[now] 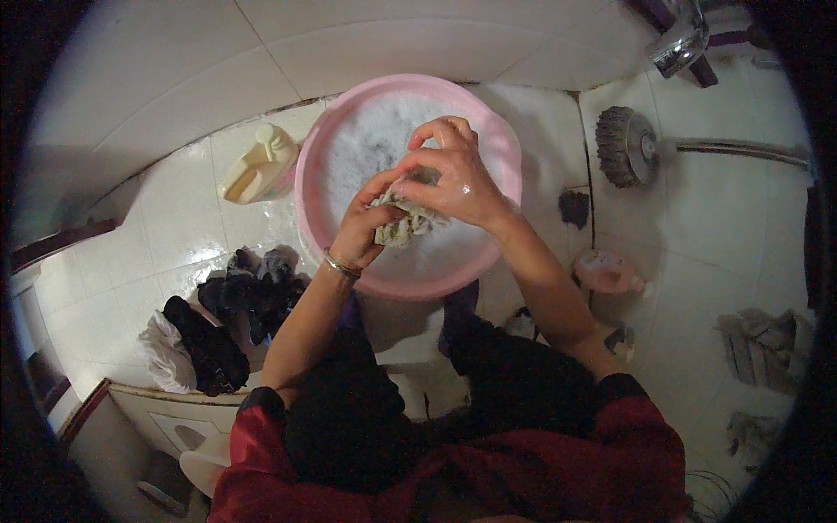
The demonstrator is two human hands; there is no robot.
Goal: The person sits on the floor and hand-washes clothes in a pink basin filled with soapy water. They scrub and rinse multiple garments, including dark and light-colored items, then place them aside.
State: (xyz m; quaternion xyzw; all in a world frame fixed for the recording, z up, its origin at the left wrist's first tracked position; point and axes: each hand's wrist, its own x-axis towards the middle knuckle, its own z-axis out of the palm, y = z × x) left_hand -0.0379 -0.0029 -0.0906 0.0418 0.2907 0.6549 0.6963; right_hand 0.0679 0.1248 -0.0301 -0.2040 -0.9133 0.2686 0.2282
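Note:
A wet, crumpled pale cloth [409, 225] is bunched up above a round pink basin [405, 287]. My left hand [366, 219], with a metal bangle at its wrist, grips the cloth from the left. On its upper right side, my right hand [451, 173] pinches the cloth between thumb and curved fingers. Both hands are wet and close together. White suds [356, 147] cover the water in the basin below. What kind of garment the cloth is cannot be told.
Left of the basin stands a cream plastic jug [261, 167]. Dark clothes [255, 291] and a white cloth [167, 353] lie on the wet tiles. A round brush [624, 147], a pink bottle [605, 271] and a chrome faucet [680, 49] are at the right.

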